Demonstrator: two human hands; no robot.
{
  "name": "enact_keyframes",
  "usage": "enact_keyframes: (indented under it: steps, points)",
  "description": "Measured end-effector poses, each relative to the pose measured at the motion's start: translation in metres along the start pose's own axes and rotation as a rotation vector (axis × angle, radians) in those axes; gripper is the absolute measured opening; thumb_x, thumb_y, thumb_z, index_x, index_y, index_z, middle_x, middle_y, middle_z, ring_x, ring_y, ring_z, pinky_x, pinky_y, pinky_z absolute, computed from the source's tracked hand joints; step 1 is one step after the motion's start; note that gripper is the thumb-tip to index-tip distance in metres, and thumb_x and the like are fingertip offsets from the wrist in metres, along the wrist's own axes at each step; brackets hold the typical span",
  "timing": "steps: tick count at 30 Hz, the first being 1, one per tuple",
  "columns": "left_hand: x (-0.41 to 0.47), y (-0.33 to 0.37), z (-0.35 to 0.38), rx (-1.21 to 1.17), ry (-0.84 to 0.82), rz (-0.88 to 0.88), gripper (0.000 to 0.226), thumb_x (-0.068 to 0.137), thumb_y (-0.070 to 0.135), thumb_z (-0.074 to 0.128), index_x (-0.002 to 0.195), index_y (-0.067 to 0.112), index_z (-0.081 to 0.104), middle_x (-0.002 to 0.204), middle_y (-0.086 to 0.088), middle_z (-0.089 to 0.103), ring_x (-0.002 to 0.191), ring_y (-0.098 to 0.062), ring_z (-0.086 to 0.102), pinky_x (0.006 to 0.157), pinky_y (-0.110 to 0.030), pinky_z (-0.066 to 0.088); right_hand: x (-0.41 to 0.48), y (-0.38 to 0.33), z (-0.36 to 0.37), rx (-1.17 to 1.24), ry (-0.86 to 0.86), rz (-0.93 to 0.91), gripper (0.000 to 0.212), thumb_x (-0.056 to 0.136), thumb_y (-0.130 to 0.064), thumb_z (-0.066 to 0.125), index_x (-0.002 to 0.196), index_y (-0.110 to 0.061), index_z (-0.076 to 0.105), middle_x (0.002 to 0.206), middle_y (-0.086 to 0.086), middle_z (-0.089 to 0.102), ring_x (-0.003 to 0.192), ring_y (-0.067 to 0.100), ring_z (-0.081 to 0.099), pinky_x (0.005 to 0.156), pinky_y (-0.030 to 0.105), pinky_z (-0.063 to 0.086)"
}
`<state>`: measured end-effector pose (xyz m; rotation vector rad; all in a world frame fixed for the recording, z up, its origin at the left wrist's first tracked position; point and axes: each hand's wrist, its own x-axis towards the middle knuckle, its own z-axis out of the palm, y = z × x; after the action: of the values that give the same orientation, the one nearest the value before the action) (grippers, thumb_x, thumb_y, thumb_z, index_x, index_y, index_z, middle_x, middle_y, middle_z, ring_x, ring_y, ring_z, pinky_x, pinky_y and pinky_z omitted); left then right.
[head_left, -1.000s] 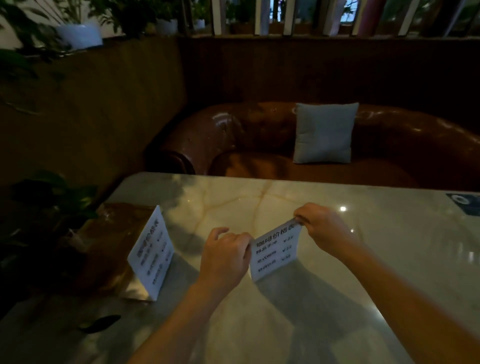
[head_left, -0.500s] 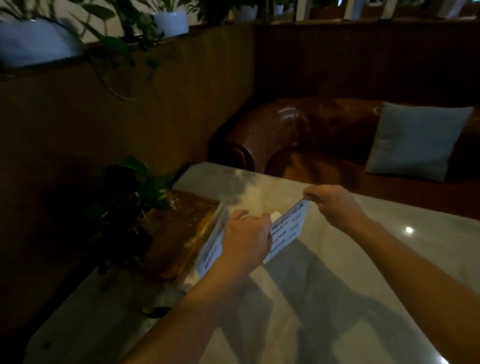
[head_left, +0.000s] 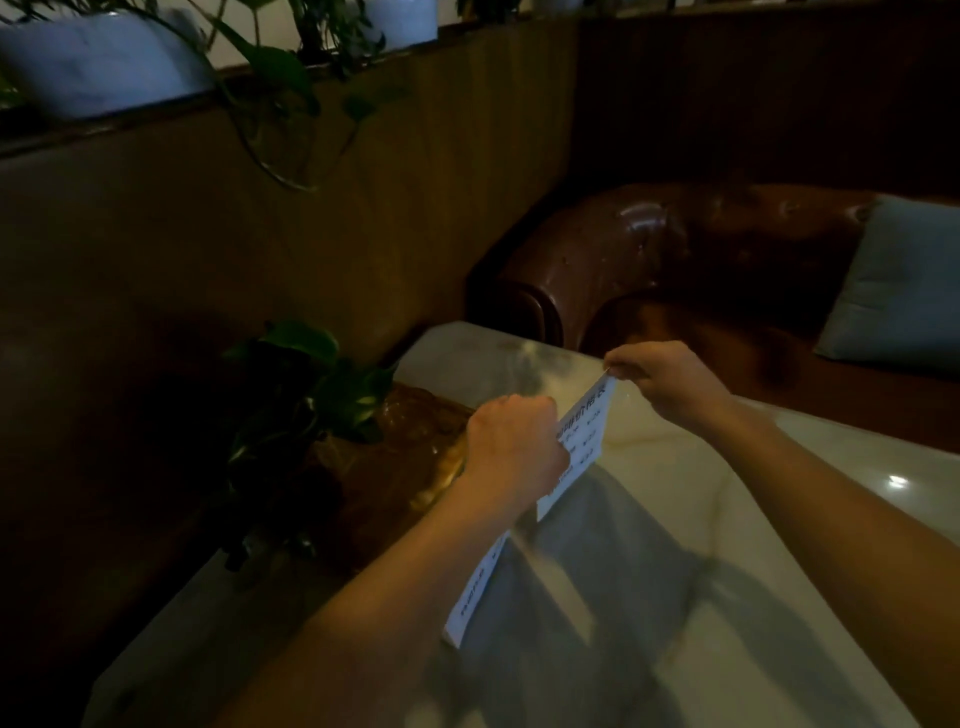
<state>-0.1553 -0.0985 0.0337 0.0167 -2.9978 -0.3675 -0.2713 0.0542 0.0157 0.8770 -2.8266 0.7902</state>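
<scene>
Now | left grip (head_left: 511, 449) curled on price card (head_left: 586, 434) | right grip (head_left: 670, 382) pinching its top corner

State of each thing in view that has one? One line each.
Printed card: tilted on edge, held at both ends.
Left hand: grips the card's near end.
Right hand: pinches its far top corner.
Second card: upright on table, partly hidden.
Cushion: leaning against sofa back.
</scene>
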Motion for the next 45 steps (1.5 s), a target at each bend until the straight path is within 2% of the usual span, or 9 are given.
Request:
enact_keyframes:
  steps: [4, 10, 15, 22, 26, 30, 34, 40, 45]
  points:
    - [0.005, -0.007, 0.002, -0.042, -0.039, -0.124, 0.020, 0.081, 0.021, 0.059, 0.067, 0.018, 0.045, 0.073, -0.002, 0.060, 0.068, -0.023, 0.060, 0.065, -0.037, 0.053, 0.011, -0.002, 0.011, -0.002, -0.033, -0.022, 0.016, 0.086, -0.006, 0.051, 0.097, -0.008, 0.062, 0.097, 0.015, 0.066, 0.089, 0.029, 0.059, 0.074, 0.047, 0.052]
    - [0.002, -0.012, 0.008, -0.046, -0.017, -0.144, 0.017, 0.083, 0.027, 0.058, 0.074, 0.018, 0.046, 0.078, -0.003, 0.061, 0.068, -0.020, 0.058, 0.059, -0.031, 0.047, 0.020, -0.003, 0.028, 0.142, 0.004, -0.016, 0.019, 0.084, -0.002, 0.054, 0.100, -0.007, 0.063, 0.101, 0.016, 0.067, 0.092, 0.023, 0.059, 0.079, 0.036, 0.047]
    - [0.001, -0.006, 0.011, -0.056, 0.000, -0.127, 0.015, 0.085, 0.026, 0.053, 0.079, 0.016, 0.044, 0.085, -0.007, 0.064, 0.076, -0.028, 0.060, 0.069, -0.040, 0.051, 0.016, 0.000, 0.034, 0.342, 0.027, 0.099, 0.022, 0.087, -0.020, 0.055, 0.108, -0.019, 0.060, 0.102, 0.001, 0.062, 0.089, 0.011, 0.056, 0.074, 0.026, 0.043]
    - [0.000, -0.003, 0.016, -0.041, 0.080, -0.066, 0.011, 0.087, 0.022, 0.053, 0.085, 0.012, 0.050, 0.085, -0.010, 0.066, 0.074, -0.029, 0.062, 0.061, -0.036, 0.050, 0.013, -0.006, 0.048, 0.546, 0.130, 0.185, 0.026, 0.083, -0.030, 0.060, 0.107, -0.021, 0.059, 0.099, -0.002, 0.059, 0.091, 0.011, 0.056, 0.067, 0.015, 0.041]
    - [-0.002, -0.005, 0.019, -0.087, 0.106, -0.081, 0.017, 0.087, 0.019, 0.054, 0.074, 0.017, 0.043, 0.078, -0.009, 0.064, 0.068, -0.026, 0.059, 0.054, -0.031, 0.037, 0.019, -0.012, 0.052, 0.557, 0.130, 0.166, 0.026, 0.083, -0.028, 0.060, 0.107, -0.018, 0.059, 0.099, -0.001, 0.060, 0.097, 0.013, 0.055, 0.079, 0.025, 0.043]
    - [-0.002, -0.010, 0.020, -0.089, 0.104, -0.083, 0.007, 0.087, 0.018, 0.052, 0.083, 0.013, 0.049, 0.086, -0.010, 0.067, 0.076, -0.030, 0.063, 0.064, -0.038, 0.050, 0.020, -0.012, 0.055, 0.591, 0.131, 0.167, 0.025, 0.083, -0.029, 0.060, 0.106, -0.020, 0.060, 0.101, 0.000, 0.060, 0.099, 0.014, 0.055, 0.083, 0.029, 0.045]
    - [-0.001, -0.009, 0.022, -0.051, 0.088, -0.083, 0.009, 0.087, 0.019, 0.053, 0.091, 0.012, 0.049, 0.092, -0.011, 0.067, 0.079, -0.030, 0.064, 0.066, -0.040, 0.053, 0.019, -0.010, 0.055, 0.591, 0.141, 0.184, 0.026, 0.083, -0.030, 0.059, 0.108, -0.020, 0.059, 0.101, -0.001, 0.060, 0.098, 0.014, 0.056, 0.082, 0.028, 0.045]
    - [0.000, -0.009, 0.021, -0.029, 0.072, -0.095, 0.009, 0.088, 0.023, 0.050, 0.091, 0.015, 0.046, 0.091, -0.008, 0.066, 0.077, -0.028, 0.064, 0.068, -0.041, 0.053, 0.019, -0.011, 0.055, 0.533, 0.129, 0.192, 0.026, 0.086, -0.032, 0.055, 0.109, -0.021, 0.057, 0.103, 0.000, 0.059, 0.092, 0.012, 0.056, 0.069, 0.018, 0.040]
    - [-0.001, -0.011, 0.019, -0.059, 0.038, -0.119, 0.012, 0.090, 0.030, 0.049, 0.093, 0.018, 0.050, 0.090, -0.004, 0.065, 0.076, -0.023, 0.061, 0.068, -0.038, 0.050, 0.019, -0.010, 0.055, 0.409, 0.103, 0.187, 0.031, 0.087, -0.038, 0.051, 0.114, -0.023, 0.053, 0.116, 0.005, 0.060, 0.102, 0.019, 0.056, 0.081, 0.032, 0.044]
